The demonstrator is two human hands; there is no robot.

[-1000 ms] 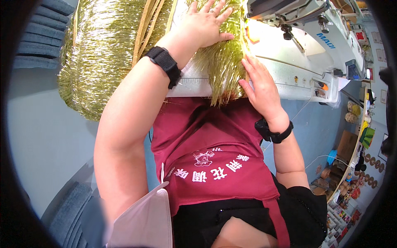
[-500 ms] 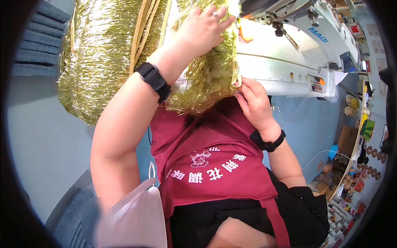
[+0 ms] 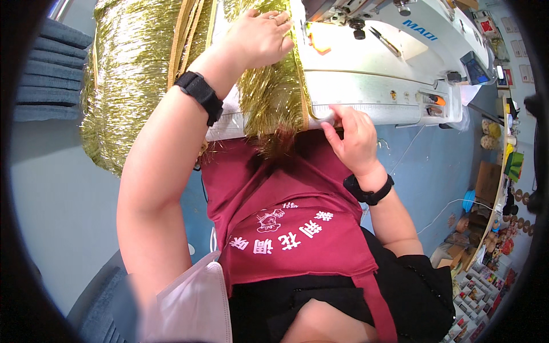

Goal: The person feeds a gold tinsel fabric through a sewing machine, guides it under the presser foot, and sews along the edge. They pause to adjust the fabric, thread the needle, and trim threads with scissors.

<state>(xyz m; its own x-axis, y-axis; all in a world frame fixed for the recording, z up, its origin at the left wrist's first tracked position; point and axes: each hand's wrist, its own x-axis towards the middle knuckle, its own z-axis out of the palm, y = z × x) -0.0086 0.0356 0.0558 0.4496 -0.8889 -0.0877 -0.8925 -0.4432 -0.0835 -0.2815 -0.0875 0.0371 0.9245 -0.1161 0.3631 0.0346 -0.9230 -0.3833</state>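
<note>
A strip of gold tinsel fringe [image 3: 266,94] lies over the front edge of the sewing machine bed [image 3: 366,91], its loose strands hanging toward my apron. Across its upper part rests my left hand [image 3: 260,40], palm down, fingers stretched over the strands near the banded edge. A narrow gold band [image 3: 305,100] runs down the fringe's right side and curls at its near end. At that curl, my right hand [image 3: 355,140] has thumb and forefinger closed on the band's end. The machine head [image 3: 354,11] stands just right of the fringe, its needle area only partly in view.
A thick bundle of gold tinsel [image 3: 131,74] with tan bands lies at the left. Folded blue-grey fabric [image 3: 54,68] is beyond it. An orange-handled tool [image 3: 436,100] sits in the bed's right end. Cluttered shelves [image 3: 492,217] line the far right.
The fringe has shifted left and turned straighter, showing more of the machine bed. My left hand has moved left with it. The band's loop at my right fingers has opened into a wider curl.
</note>
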